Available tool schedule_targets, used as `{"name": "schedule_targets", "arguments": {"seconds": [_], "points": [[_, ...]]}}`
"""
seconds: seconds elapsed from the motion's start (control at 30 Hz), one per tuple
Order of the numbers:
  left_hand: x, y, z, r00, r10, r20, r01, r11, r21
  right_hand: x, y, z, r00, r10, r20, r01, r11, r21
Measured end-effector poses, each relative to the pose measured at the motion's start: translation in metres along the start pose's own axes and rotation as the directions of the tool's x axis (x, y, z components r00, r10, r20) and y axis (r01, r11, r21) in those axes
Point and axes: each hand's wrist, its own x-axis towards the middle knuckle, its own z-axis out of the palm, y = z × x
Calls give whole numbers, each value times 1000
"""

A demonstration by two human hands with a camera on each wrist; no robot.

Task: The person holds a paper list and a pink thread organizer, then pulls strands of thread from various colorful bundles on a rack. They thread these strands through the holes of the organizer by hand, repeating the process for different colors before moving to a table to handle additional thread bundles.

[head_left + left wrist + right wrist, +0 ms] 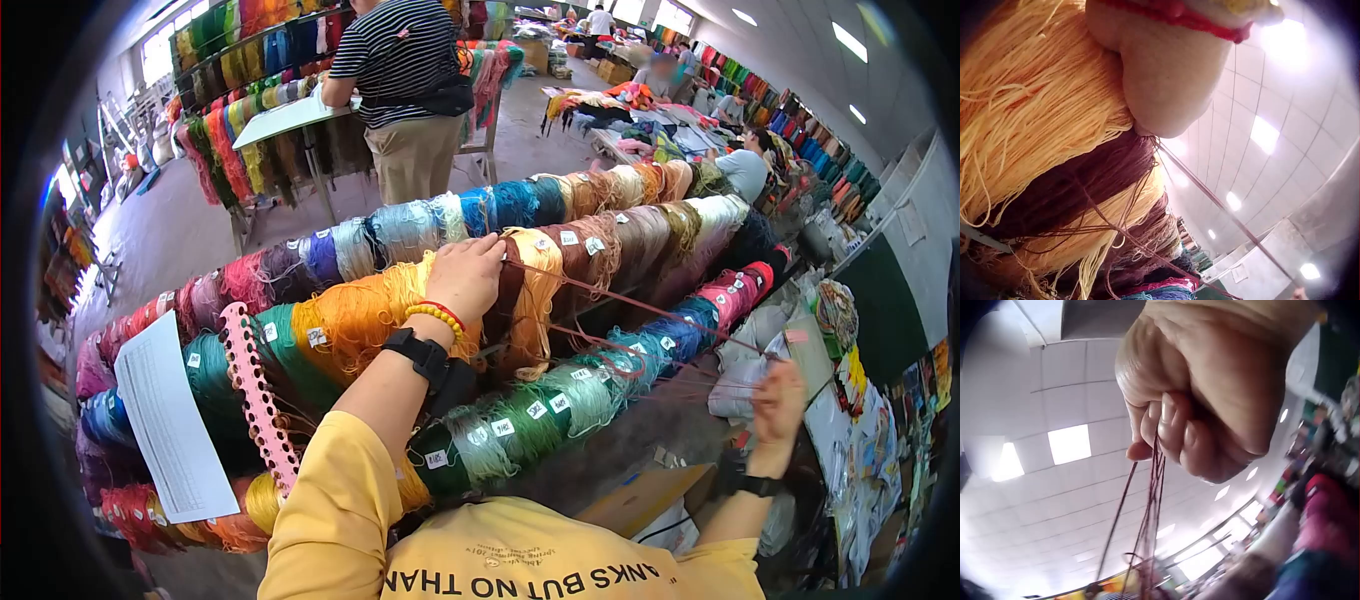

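My left hand [468, 278] lies over the middle rail of thread and holds the top of a maroon skein [1107, 172], beside orange-yellow skeins [1041, 94]. Its fingertips are mostly hidden in the left wrist view. Several maroon strands [640, 303] run taut from there across to my right hand [778, 405], which is raised off to the right. Curled into a fist, the right fingers [1172, 422] grip these strands, and the loose ends hang below them in the right wrist view. A light-orange skein [535, 300] drapes just right of the maroon one.
Labelled skeins fill the front rail [520, 415] and the back rail [400, 230]. A pink holed strip [258, 395] and a printed sheet [172, 420] lie across the rails at left. A person in a striped top [405, 70] stands beyond, by a white table [295, 118].
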Motion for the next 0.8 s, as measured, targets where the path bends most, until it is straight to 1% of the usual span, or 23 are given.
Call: {"name": "schedule_targets", "arguments": {"seconds": [0.03,0.07,0.1,0.13,0.17,0.23,0.3,0.37,0.4,0.43,0.47,0.5,0.53,0.57,0.6,0.63,0.67,0.7,0.77,0.8], "points": [[0,0,0,1000,2,5,-2,1000,1,3,-6,-61,989,32,-147,-12,991,135],[-1,-1,2,1000,4,9,-4,1000,0,-3,-25,-99,952,6,-306,15,998,68],[-1,-2,3,1000,4,10,-4,1000,-1,-11,-43,-135,890,-31,-454,33,999,-4],[-1,-4,5,1000,4,14,-4,1000,-5,-21,-58,-208,763,-98,-639,74,995,-63],[-1,-3,4,1000,-4,19,4,1000,-7,-36,-63,-262,595,-165,-787,101,986,-131],[0,-2,2,999,-21,29,21,1000,-9,-68,-60,-285,541,-108,-834,89,993,-71],[-1,-2,2,1000,-5,-6,5,1000,-25,-97,-59,-300,480,-49,-876,86,996,-9],[0,-3,2,1000,1,-18,-1,999,-32,-110,-55,-298,417,13,-909,91,994,57],[0,-3,1,999,8,-36,-10,998,-59,-94,-28,-289,499,63,-864,33,995,92],[-1,-3,2,999,6,-37,-9,997,-72,-76,-5,-253,657,131,-743,-48,990,132],[-1,-3,2,999,5,-39,-8,997,-82,-53,16,-185,700,131,-702,-78,991,108],[-1,-5,1,999,2,-42,-6,996,-91,-31,32,-126,763,206,-613,-104,975,197],[-1,-5,0,999,0,-44,-4,996,-95,-13,44,-53,764,205,-612,-126,977,170],[-1,-5,0,999,-2,-46,-3,995,-100,-2,63,-26,928,246,-279,-184,955,231],[-1,-5,0,999,-5,-46,0,994,-107,7,68,29,966,221,-132,-196,964,177],[-1,-4,0,999,-8,-45,3,995,-103,13,75,69,980,193,-38,-190,980,63],[-1,-4,0,999,-10,-43,6,995,-99,18,84,103,973,227,29,-228,974,7],[-1,-4,-1,999,-12,-43,8,995,-95,21,83,139,960,260,100,-244,958,-152],[0,-4,-2,999,-9,-42,5,996,-95,28,99,184,937,290,193,-177,873,-454],[-1,-4,-2,999,-9,-42,5,995,-95,33,116,191,941,218,258,-59,859,-509]]}}
